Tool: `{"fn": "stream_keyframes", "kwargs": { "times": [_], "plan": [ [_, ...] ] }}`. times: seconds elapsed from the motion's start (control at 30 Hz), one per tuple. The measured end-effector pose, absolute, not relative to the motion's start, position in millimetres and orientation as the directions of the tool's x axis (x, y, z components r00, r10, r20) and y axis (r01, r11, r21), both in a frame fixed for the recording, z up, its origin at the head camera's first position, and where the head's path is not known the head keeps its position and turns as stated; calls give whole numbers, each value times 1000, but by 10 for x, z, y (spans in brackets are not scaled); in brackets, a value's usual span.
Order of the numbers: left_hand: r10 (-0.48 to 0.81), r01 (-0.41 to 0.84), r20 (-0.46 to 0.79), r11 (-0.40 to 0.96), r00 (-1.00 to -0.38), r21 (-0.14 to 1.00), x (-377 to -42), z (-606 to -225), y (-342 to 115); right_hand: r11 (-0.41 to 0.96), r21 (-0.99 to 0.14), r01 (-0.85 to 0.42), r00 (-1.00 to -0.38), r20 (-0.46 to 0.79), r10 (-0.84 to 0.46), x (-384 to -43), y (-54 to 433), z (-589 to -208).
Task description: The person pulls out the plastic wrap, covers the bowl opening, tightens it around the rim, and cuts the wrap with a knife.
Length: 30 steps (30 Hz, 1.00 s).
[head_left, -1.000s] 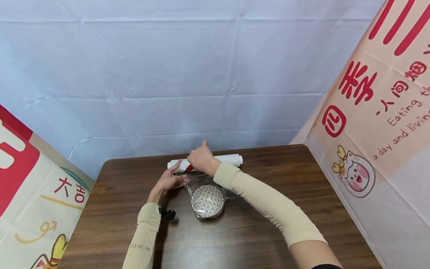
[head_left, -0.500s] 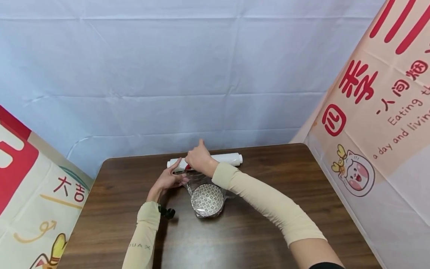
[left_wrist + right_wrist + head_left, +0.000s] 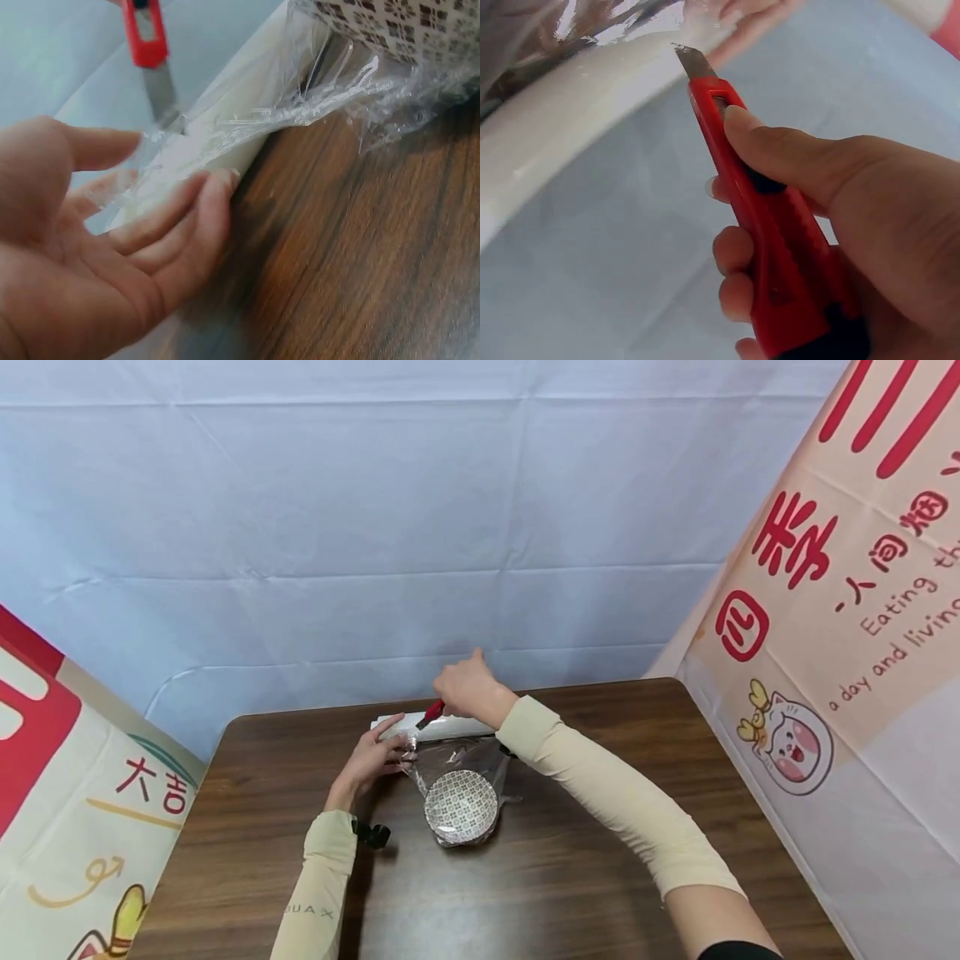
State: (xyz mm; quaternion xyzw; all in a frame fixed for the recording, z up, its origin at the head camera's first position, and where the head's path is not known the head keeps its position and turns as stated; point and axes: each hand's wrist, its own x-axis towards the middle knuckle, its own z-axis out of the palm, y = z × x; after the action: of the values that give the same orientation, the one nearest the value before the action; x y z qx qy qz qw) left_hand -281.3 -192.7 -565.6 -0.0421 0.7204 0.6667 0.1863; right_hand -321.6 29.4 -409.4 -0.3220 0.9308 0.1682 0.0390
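Note:
Clear plastic wrap [image 3: 476, 758] covers a round, brown-and-white patterned dish [image 3: 461, 807] and stretches back to a white roll [image 3: 467, 727]. My left hand [image 3: 373, 756] is at the roll's left end. In the left wrist view its thumb and fingers [image 3: 180, 232] hold the gathered wrap edge, the lower fingers bent against the roll. My right hand [image 3: 474, 692] grips a red utility knife [image 3: 761, 217], thumb on its slider. The knife's bare blade [image 3: 161, 97] points down at the wrap, close to my left thumb. Whether the blade touches the wrap, I cannot tell.
Everything lies on a dark wooden table [image 3: 600, 860] with a pale cloth backdrop [image 3: 337, 527] behind its far edge. Printed banners [image 3: 817, 610] hang at both sides. A small black device [image 3: 371, 834] is strapped to my left wrist.
My right hand has moved right and slightly away from the left hand, so the red knife and blade now show. The left hand, wrap and dish stay nearly in place.

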Motion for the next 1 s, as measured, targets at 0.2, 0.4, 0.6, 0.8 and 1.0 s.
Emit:
{"fn": "stream_keyframes", "kwargs": {
  "times": [0.2, 0.4, 0.6, 0.8, 1.0],
  "plan": [
    [186, -268, -273, 52, -944, 962, -2869, -5665, -1723, 774, 194, -603, -798, -153, -583, -3196, 434, -3970],
    [129, -194, -219, 183, -967, 964, -2888, -5724, -1586, 784, 184, -593, -805, -167, -569, -3172, 522, -4002],
    [168, -189, -227, 217, -959, 958, -2888, -5730, -1602, 765, 195, -614, -789, -153, -594, -3211, 468, -4136],
    [210, -194, -242, 228, -947, 954, -2889, -5694, -1587, 731, 254, -633, -773, -163, -613, -3215, 364, -4266],
    [195, -219, -265, 227, -944, 949, -2908, -5667, -1591, 729, 250, -637, -769, -143, -623, -3119, 335, -4098]
  ]
}}
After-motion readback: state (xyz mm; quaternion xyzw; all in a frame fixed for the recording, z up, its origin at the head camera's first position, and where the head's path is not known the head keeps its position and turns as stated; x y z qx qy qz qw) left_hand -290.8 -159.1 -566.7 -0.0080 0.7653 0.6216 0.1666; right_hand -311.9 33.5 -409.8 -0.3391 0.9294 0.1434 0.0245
